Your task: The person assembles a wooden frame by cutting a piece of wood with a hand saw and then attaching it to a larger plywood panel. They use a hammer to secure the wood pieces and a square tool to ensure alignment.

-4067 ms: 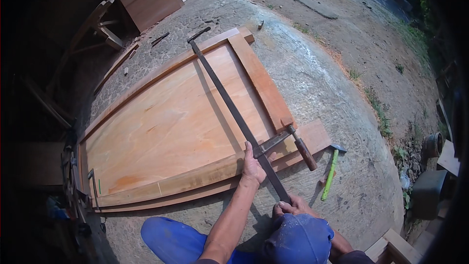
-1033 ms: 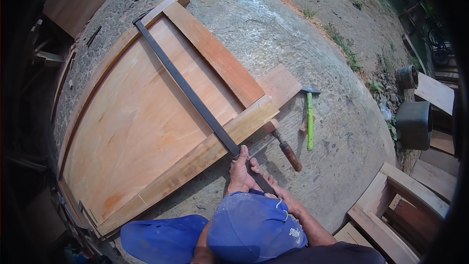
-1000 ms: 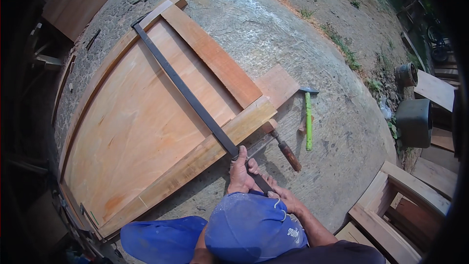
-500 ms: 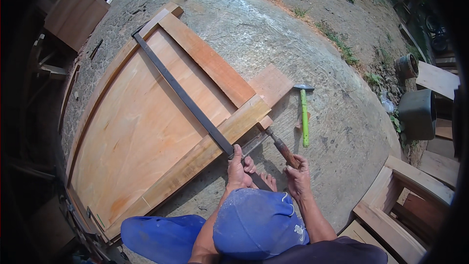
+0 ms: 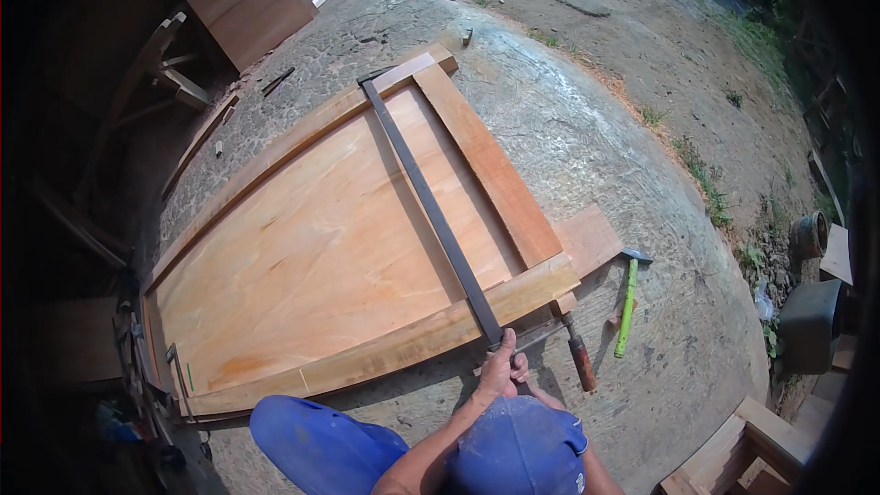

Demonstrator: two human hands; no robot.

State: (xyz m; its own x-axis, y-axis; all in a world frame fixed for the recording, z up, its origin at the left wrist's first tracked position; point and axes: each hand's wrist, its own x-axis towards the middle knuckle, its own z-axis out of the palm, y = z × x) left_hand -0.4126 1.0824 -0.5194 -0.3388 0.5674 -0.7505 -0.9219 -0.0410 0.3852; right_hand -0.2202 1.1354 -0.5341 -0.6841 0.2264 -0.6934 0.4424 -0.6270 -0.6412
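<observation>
A wooden panel (image 5: 302, 257) framed by thick rails lies on the concrete. Across it runs a bar clamp with a dark metal bar (image 5: 431, 202), hooked over the far rail. Its wooden screw handle (image 5: 582, 364) points toward me at the near rail, with no hand on it. A small wood block (image 5: 566, 302) sits between the screw and the rail. My left hand (image 5: 500, 372) is closed around the near end of the clamp, thumb along the bar. My right hand (image 5: 547, 398) is close beside it, mostly hidden behind my blue-clad knee; its fingers do not show.
A hammer with a green handle (image 5: 627, 309) lies right of the clamp, near a flat board (image 5: 591, 240) under the frame's corner. Wooden frames (image 5: 742, 449) stand at the lower right. A dark container (image 5: 810, 327) is at the right edge, and a plywood box (image 5: 252, 5) at the upper left.
My right hand has let go of the screw handle and moved left toward my left hand. The left hand stays on the clamp. The whole view has shifted.
</observation>
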